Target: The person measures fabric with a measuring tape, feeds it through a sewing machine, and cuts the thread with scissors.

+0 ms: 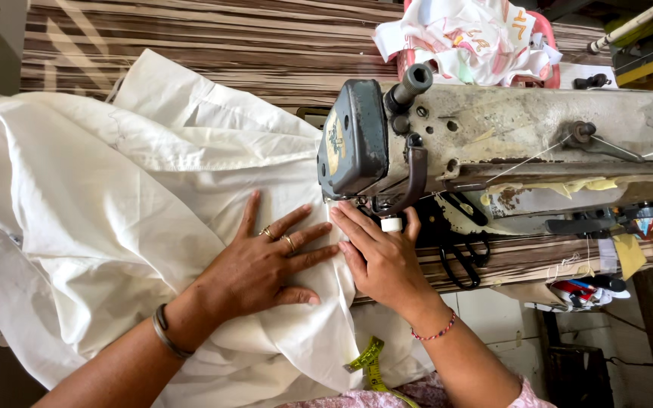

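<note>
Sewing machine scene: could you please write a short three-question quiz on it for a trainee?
1. True or false: both hands lie flat on the white cloth.
2. What lies on the table right of the right hand? A) black scissors B) a hammer
3. Which hand wears rings?

Key: 1 true. 2 A, the scissors, below the sewing machine. 3 The left hand.

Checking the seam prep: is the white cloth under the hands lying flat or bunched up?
Flat under the left hand and right hand; elsewhere the white cloth is bunched, with deep folds.
</note>
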